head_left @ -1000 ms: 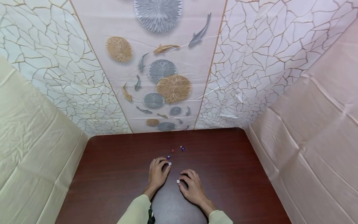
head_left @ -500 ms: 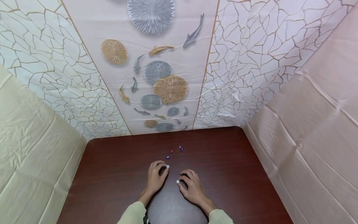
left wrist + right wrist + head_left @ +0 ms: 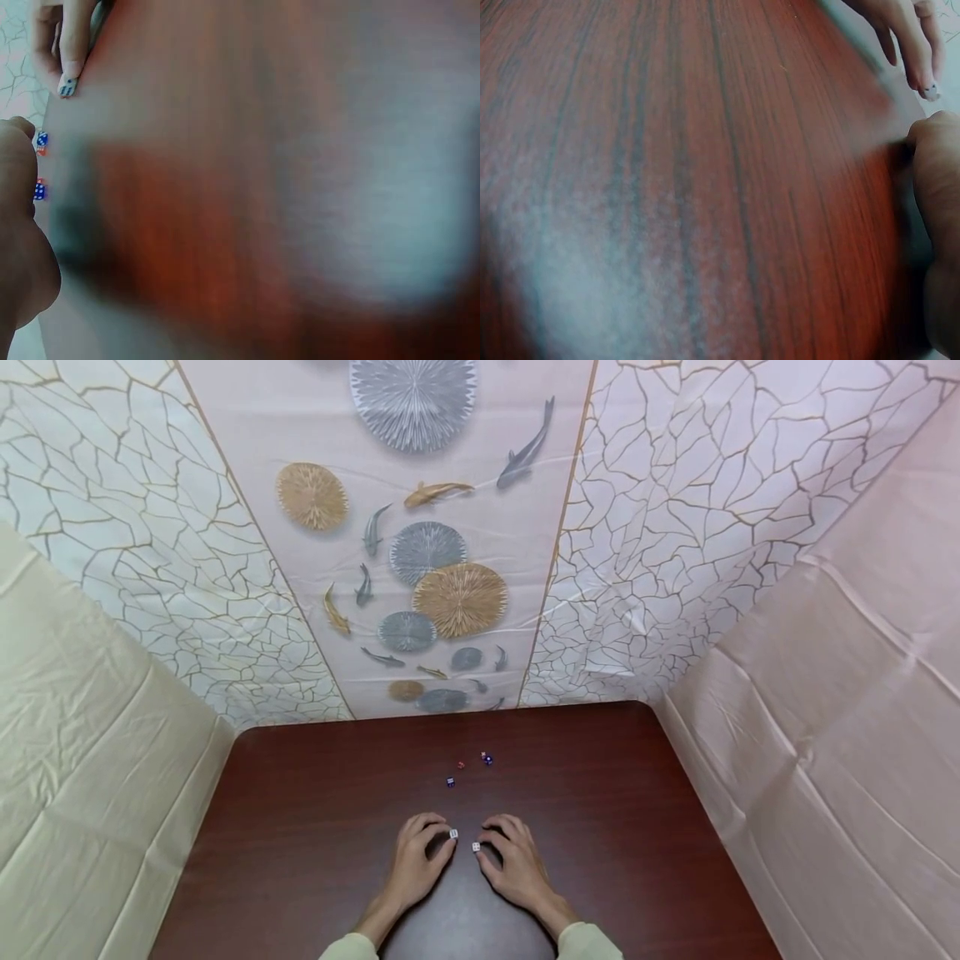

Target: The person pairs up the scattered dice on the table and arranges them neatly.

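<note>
Left hand (image 3: 415, 864): narrow, thumb and finger pinching the left white die (image 3: 453, 833) at their tips.
Right hand (image 3: 521, 864): narrow too, the right white die (image 3: 476, 847) pinched the same way.
White dice: near each other but apart, between my hands, the right one slightly nearer me; whether they touch the table (image 3: 600, 793) I cannot tell.
Step in hand: I judge it to be the pairing of these two.
Next move: probably calls for a small, level push inward, grip light so neither twists.
Far dice: a left blue die (image 3: 451, 782) and a red die (image 3: 461, 765); farther right, a right blue die (image 3: 488, 760) just beside a small red die (image 3: 483, 755).
Containers: I see no cup or box; the coloured dice lie straight on the table.
</note>
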The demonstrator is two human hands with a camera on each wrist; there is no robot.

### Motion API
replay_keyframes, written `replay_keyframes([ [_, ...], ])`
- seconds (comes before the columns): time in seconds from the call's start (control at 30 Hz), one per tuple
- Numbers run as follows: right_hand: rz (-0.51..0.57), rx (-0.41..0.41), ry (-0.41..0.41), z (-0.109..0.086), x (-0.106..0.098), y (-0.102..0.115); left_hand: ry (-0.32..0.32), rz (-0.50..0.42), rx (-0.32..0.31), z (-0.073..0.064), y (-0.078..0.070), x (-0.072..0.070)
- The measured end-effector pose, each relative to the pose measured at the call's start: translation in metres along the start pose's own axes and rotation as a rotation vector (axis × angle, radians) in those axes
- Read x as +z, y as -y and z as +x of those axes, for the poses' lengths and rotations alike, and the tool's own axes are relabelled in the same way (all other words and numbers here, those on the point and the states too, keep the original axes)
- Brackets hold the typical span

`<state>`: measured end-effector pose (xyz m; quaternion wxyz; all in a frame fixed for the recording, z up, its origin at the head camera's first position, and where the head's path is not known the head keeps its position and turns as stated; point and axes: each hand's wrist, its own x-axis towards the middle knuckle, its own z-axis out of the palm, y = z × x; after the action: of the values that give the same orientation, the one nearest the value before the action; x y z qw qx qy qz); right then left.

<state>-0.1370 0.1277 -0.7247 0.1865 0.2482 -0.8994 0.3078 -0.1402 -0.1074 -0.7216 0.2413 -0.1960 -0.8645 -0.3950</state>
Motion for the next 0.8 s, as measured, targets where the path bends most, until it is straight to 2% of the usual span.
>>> replay_keyframes([
  [0.17, 0.011, 0.0, 0.005, 0.0, 0.001, 0.0, 0.027, -0.008, 0.0, -0.015, -0.002, -0.003],
  [0.3, 0.039, 0.009, 0.024, 0.002, 0.001, 0.0, 0.049, -0.017, -0.018, -0.022, -0.003, -0.003],
  [0.5, 0.039, -0.01, 0.005, 0.002, 0.001, -0.001, 0.029, 0.013, 0.011, -0.023, -0.007, 0.003],
  [0.8, 0.036, -0.027, 0.0, 0.002, 0.001, -0.001, 0.03, 0.062, 0.009, -0.02, -0.012, 0.014],
])
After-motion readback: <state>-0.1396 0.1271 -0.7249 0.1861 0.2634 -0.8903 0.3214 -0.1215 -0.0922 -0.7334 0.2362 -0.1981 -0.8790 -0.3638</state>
